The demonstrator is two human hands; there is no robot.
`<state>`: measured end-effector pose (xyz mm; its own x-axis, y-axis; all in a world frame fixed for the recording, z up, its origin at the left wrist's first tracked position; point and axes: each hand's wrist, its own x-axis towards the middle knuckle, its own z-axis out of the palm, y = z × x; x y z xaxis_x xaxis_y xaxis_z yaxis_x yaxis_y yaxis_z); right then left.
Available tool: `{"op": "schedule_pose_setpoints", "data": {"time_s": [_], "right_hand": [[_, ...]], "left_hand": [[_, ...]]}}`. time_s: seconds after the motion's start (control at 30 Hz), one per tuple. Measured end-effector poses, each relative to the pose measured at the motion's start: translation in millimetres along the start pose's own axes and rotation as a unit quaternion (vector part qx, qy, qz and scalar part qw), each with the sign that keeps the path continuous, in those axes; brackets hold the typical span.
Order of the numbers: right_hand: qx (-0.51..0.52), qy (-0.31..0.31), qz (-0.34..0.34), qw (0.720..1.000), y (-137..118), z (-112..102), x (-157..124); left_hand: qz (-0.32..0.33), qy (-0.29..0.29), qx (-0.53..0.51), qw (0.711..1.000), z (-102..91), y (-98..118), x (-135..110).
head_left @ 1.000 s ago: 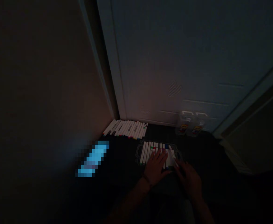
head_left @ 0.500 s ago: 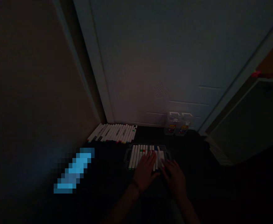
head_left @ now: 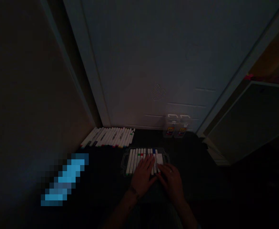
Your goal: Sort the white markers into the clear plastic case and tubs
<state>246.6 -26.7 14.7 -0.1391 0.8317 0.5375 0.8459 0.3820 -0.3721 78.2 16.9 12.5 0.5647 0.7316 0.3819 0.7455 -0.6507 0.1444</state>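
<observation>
A clear plastic case [head_left: 124,161] lies open on the dark surface, with white markers [head_left: 131,161] side by side in it. Some show green, red or blue bands. My left hand [head_left: 141,173] lies flat across the middle of the row, fingers stretched out over the markers. At the right part of the row, the fingertips and thumb of my right hand [head_left: 171,179] close on the lower end of a white marker [head_left: 156,156] in the case. A pale flat piece [head_left: 160,157] sits beside that marker. Dim light blurs the exact finger contact.
Several more white markers [head_left: 113,137] lie in a row at the back left. Two clear plastic cases [head_left: 170,127] with coloured labels stand against the white door [head_left: 130,79]. A pixelated bright blue patch [head_left: 65,179] is at the left. A panel [head_left: 254,121] leans at the right.
The marker at my right hand has gone from slanting to lying more in line with the row. My left hand stays on the markers. The whole view has shifted slightly.
</observation>
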Motion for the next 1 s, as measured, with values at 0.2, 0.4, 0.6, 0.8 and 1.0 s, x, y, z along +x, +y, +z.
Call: {"op": "schedule_pose_setpoints", "data": {"time_s": [0.2, 0.4, 0.6, 0.8, 1.0], "right_hand": [[0.005, -0.01, 0.009, 1.0, -4, -3, 2], [0.0, 0.007, 0.036, 0.999, -4, -3, 3], [-0.036, -0.004, 0.003, 0.999, 1, -5, 10], [-0.116, -0.043, -0.016, 0.992, 5, -5, 34], [-0.125, -0.085, -0.08, 0.985, 2, 9, 36]], "left_hand": [[-0.002, -0.009, -0.002, 1.0, 0.1, -1, 0], [-0.004, -0.009, -0.003, 1.0, 1.5, -1, 0], [0.016, -0.002, -0.005, 1.0, -8.2, 1, -1], [-0.017, 0.01, 0.006, 1.0, -12.0, -20, -2], [-0.024, 0.008, 0.019, 0.999, -3.5, -35, -4]]}}
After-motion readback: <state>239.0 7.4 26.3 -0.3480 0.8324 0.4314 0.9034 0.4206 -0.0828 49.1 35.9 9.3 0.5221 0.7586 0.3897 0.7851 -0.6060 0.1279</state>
